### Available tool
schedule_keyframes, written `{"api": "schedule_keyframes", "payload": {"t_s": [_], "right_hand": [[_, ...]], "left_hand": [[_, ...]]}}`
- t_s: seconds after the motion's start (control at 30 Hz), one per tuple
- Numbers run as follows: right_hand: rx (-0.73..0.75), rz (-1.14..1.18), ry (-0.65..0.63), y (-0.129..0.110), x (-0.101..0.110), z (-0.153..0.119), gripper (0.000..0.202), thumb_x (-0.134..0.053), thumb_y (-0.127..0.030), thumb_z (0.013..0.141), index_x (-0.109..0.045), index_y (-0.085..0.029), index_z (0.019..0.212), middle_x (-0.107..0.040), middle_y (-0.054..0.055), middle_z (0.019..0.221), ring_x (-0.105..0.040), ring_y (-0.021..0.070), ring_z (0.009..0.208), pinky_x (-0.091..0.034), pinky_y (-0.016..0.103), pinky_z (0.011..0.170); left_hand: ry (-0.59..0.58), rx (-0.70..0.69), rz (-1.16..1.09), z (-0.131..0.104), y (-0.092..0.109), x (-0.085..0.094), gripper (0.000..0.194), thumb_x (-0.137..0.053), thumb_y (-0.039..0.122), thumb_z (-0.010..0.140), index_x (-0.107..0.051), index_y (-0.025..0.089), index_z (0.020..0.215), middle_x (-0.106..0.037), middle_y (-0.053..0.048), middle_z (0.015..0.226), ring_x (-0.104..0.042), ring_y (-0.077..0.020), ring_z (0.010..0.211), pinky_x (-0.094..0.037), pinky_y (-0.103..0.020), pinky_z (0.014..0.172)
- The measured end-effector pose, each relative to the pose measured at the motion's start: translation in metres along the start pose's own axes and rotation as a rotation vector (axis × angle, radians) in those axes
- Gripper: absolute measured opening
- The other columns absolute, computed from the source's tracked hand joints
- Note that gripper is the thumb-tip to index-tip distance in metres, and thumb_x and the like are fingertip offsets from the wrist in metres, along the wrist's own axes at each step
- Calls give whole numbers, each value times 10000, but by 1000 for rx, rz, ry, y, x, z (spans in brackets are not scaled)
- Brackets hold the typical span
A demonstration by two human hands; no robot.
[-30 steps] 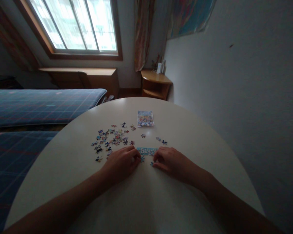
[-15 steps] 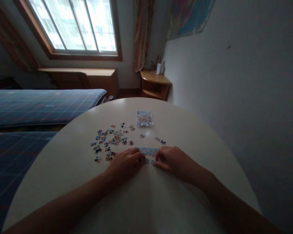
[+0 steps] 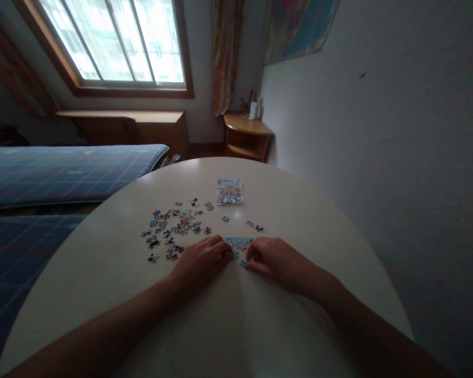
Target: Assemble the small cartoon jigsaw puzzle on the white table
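A strip of joined jigsaw puzzle pieces [image 3: 237, 242], blue with a pale pattern, lies flat on the table between my hands. My left hand [image 3: 205, 256] rests at its left end, fingers curled and thumb against a small blue puzzle piece [image 3: 235, 255] just below the strip. On the other side my right hand [image 3: 274, 257] is curled with its fingertips down. Its thumb and finger close on another blue puzzle piece [image 3: 243, 263], slightly nearer to me and apart from the strip. The fingers partly cover both pieces and the strip's ends.
Loose puzzle pieces [image 3: 185, 223] lie scattered left of the strip on the round white table [image 3: 236, 325]. A few single pieces [image 3: 259, 228] lie beyond my right hand. A printed picture packet [image 3: 229, 192] is farther back. A plaid mattress [image 3: 71, 168] stands left; a wall rises on the right.
The piece by my left hand has moved up closer to the strip. My right hand has barely moved. The whole view has shifted slightly.
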State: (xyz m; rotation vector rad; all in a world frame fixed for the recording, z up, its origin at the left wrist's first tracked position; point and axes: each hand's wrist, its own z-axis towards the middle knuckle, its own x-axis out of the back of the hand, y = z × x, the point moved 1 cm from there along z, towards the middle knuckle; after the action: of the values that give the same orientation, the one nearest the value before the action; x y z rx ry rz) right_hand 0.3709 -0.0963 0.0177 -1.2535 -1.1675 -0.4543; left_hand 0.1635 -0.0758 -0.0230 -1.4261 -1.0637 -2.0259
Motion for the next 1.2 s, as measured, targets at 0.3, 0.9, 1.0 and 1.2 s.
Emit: {"api": "schedule_keyframes", "payload": {"t_s": [0.3,0.9,1.0,1.2], "right_hand": [[22,-72,123,-7,-10,7,113,-674,-263,838,-712,-171,892,-691,39,824,-617,159,732,-413,262,677],[-20,-50,217,-8,-22,17,101,-646,-250,867,-704,-170,889,-717,54,900,-647,181,817,-448,293,763],[-17,-66,219,-6,-22,17,109,-653,-261,872,-704,-174,914,-720,53,911,-650,183,827,-449,302,784],[-11,-79,210,-7,-21,17,114,-648,-277,890,-714,-194,931,-713,40,913,-649,177,817,-445,293,766]], "left_hand": [[-10,0,-11,-1,2,1,188,-507,240,959,-691,229,995,-681,-38,967,-652,-157,817,-496,-248,703],[-4,44,39,0,6,2,125,-548,191,959,-631,193,1052,-659,-53,1020,-648,-210,903,-539,-320,743],[52,-40,60,-1,4,1,121,-578,176,946,-635,197,1051,-647,-60,1035,-614,-223,970,-542,-355,821],[149,-202,59,-4,-2,-2,163,-592,132,934,-656,224,1053,-651,-52,1064,-592,-211,959,-538,-393,867]]}}
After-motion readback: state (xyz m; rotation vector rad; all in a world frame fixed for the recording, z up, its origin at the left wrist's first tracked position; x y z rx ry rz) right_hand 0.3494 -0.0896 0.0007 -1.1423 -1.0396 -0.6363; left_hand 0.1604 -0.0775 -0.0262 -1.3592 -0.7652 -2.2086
